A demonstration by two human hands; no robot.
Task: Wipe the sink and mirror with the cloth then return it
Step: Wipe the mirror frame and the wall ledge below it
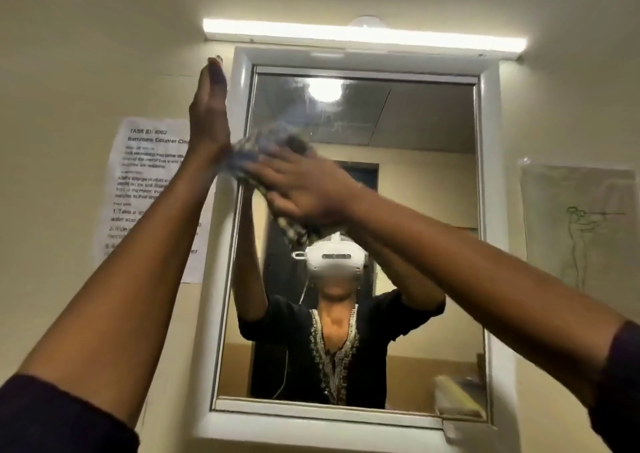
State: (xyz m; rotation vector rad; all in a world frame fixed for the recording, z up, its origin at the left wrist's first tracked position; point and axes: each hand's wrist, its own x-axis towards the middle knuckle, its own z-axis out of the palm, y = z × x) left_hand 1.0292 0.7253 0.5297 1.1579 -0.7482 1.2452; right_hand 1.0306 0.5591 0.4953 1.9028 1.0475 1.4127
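Right fingers [273, 168]: spread flat over the cloth [263, 148], pressing it on the mirror [415, 175]; I see no curl around it, the fingertips are blurred.
Left fingers [211, 75]: straight and together, pointing up, holding nothing that I can see.
Right hand [304, 186]: palm down on the cloth, near the mirror's left edge, in its upper half.
Left hand [207, 117]: raised edge-on just beside the mirror's left frame [239, 113], its heel next to the cloth; I cannot tell whether it touches the cloth or the frame.
Cloth: bunched, checked in blue and dark tones, blurred; part of it hangs below my right hand, against the glass.
Mirror: upright on the wall, white-framed; smears show on the glass near its top edge, above the cloth.
Reflection: a person in a dark embroidered top wearing a white headset [332, 253], both arms up.
Lamp [363, 37]: a lit tube along the mirror's top edge.
Sheet [145, 182]: printed paper on the wall left of the mirror, partly behind my left arm.
Drawing [581, 231]: a pale sheet with green line work on the wall to the right of the mirror.
Sleeves: dark cuffs at the lower left and lower right corners of my view.
Sink: out of my view.
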